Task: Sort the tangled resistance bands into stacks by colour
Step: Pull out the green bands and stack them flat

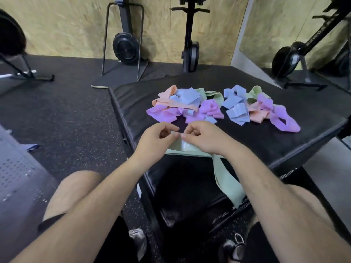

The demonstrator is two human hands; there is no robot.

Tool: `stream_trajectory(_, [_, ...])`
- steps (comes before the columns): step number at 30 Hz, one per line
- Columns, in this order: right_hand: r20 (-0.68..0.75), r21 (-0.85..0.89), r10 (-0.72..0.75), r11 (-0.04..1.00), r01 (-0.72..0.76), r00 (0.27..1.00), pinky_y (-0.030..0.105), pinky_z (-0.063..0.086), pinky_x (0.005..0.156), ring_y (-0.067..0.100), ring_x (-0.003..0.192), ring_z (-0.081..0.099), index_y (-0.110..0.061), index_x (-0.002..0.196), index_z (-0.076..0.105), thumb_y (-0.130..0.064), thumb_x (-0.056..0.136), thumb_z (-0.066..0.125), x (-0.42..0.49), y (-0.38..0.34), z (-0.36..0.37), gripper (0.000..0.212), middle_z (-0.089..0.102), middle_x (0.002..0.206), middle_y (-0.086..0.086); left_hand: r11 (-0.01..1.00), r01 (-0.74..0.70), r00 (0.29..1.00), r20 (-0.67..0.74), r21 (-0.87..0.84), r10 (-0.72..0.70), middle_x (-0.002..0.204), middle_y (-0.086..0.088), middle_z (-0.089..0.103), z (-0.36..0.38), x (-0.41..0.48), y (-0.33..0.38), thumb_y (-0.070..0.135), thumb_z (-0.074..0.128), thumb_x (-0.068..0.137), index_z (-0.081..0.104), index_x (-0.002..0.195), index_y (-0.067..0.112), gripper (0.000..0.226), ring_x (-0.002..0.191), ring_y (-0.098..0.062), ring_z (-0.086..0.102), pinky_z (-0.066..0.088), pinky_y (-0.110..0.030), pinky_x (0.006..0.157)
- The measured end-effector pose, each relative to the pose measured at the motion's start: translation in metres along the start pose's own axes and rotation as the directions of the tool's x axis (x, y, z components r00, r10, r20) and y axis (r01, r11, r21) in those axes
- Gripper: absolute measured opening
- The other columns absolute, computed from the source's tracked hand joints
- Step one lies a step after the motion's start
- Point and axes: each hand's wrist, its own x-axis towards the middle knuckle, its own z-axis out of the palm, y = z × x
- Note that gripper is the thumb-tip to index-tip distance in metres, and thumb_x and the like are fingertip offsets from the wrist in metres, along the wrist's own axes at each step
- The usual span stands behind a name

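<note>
Head view, as I read it from my remote station. The padded box (133,103) is a black block with a smooth, faintly glossy skin and rounded, seamed edges. At its near lip lies the green band (187,148), a flat, pale sage strip of thin matte elastic, held between the two hands. The left hand (157,138) pinches the band's upper edge between thumb and forefinger tip, the other fingers curled inward. The right hand (203,137) pinches the same edge just beside it, likewise with thumb and forefinger; the fingertips of the two hands nearly meet. From under the right wrist a wide length of the band hangs limp down the box's front face; its lower end lies near white lettering that I cannot read.

Farther back on the box top sit two tangles side by side; whether they touch I cannot tell. The left heap (182,105) is made of folded ribbons in lilac, peach, powder blue and pale green, looped over one another. The right heap (260,109) has the same four colours, with a lilac loop spilling toward the box's right edge.

Surroundings:
- The floor (66,114) is dark rubber with fine pale speckles.
- The wall (66,25) is coarse flaked chipboard, straw yellow.
- Against the wall stands a rowing machine (125,48) — a round black housing within a thin tubular frame.
- At lower left is a grey perforated panel (17,168).
- Bare knees and black shorts show at the bottom edge.
</note>
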Motion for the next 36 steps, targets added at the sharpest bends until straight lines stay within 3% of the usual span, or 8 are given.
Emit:
stream_trajectory(5, [0.03, 0.041, -0.003, 0.999, 0.001, 1.0, 0.029, 0.047, 0.07, 0.011, 0.073, 0.06, -0.023, 0.089, 0.07, -0.049, 0.09, 0.069, 0.027, 0.001, 0.019, 0.026, 0.07, 0.084, -0.004, 0.997, 0.078, 0.996, -0.032, 0.007, -0.078, 0.081, 0.012, 0.068, -0.013, 0.014, -0.027, 0.025, 0.072, 0.091, 0.073, 0.098, 0.029, 0.009, 0.071, -0.005, 0.058, 0.048, -0.022, 0.072])
stream_trajectory(9, [0.048, 0.059, 0.005, 0.998, -0.008, 0.999, 0.023, 0.043, 0.065, 0.005, 0.065, 0.053, -0.022, 0.09, 0.071, -0.042, 0.091, 0.071, 0.048, 0.004, 0.027, 0.02, 0.063, 0.075, -0.01, 0.994, 0.112, 0.993, -0.038, 0.004, -0.112, 0.088, 0.01, 0.075, -0.024, 0.028, -0.035, 0.024, 0.073, 0.091, 0.075, 0.099, 0.029, 0.01, 0.076, -0.003, 0.066, 0.054, -0.024, 0.079])
stream_trajectory(14, [0.087, 0.073, 0.017, 0.997, -0.024, 0.996, 0.028, 0.047, 0.071, 0.009, 0.074, 0.059, -0.019, 0.091, 0.073, -0.037, 0.091, 0.073, 0.066, 0.006, 0.037, 0.018, 0.073, 0.088, 0.002, 0.989, 0.143, 0.99, -0.017, 0.029, -0.143, 0.086, 0.002, 0.075, -0.028, 0.038, -0.047, 0.024, 0.077, 0.087, 0.074, 0.092, 0.032, 0.01, 0.073, -0.006, 0.064, 0.056, -0.032, 0.077])
stream_trajectory(22, [0.155, 0.027, 0.033, 0.999, -0.037, 0.987, 0.035, 0.053, 0.075, 0.008, 0.07, 0.059, -0.026, 0.085, 0.069, -0.04, 0.089, 0.071, 0.078, 0.013, 0.056, 0.015, 0.068, 0.079, -0.007, 0.97, 0.162, 0.987, -0.03, 0.181, -0.159, 0.073, 0.016, 0.064, -0.032, 0.04, -0.062, 0.024, 0.077, 0.087, 0.075, 0.091, 0.03, 0.007, 0.062, 0.006, 0.054, 0.04, -0.008, 0.062])
stream_trajectory(28, [0.12, -0.022, 0.015, 1.0, -0.012, 0.993, 0.028, 0.047, 0.067, 0.005, 0.067, 0.055, -0.029, 0.083, 0.066, -0.041, 0.09, 0.069, 0.076, 0.012, 0.061, 0.014, 0.062, 0.075, -0.011, 0.954, 0.147, 0.989, -0.055, 0.263, -0.137, 0.077, 0.015, 0.062, -0.029, 0.036, -0.065, 0.024, 0.075, 0.088, 0.074, 0.093, 0.028, 0.006, 0.066, 0.009, 0.056, 0.038, -0.005, 0.061])
stream_trajectory(33, [0.087, -0.072, 0.03, 0.997, -0.024, 0.996, 0.027, 0.04, 0.061, 0.005, 0.065, 0.053, -0.03, 0.081, 0.065, -0.04, 0.09, 0.068, 0.073, 0.008, 0.065, 0.014, 0.059, 0.071, -0.011, 0.942, 0.108, 0.993, -0.072, 0.319, -0.089, 0.096, 0.008, 0.066, -0.023, 0.035, -0.07, 0.02, 0.07, 0.091, 0.076, 0.098, 0.022, 0.01, 0.083, -0.002, 0.061, 0.042, -0.006, 0.072])
stream_trajectory(36, [0.068, -0.105, 0.044, 0.994, -0.037, 0.997, 0.027, 0.039, 0.061, 0.005, 0.069, 0.055, -0.029, 0.082, 0.064, -0.04, 0.09, 0.067, 0.072, 0.006, 0.066, 0.014, 0.058, 0.071, -0.013, 0.92, 0.059, 0.998, -0.053, 0.389, -0.042, 0.096, 0.005, 0.062, -0.021, 0.035, -0.073, 0.017, 0.068, 0.092, 0.077, 0.102, 0.02, 0.013, 0.077, -0.001, 0.053, 0.036, -0.006, 0.072])
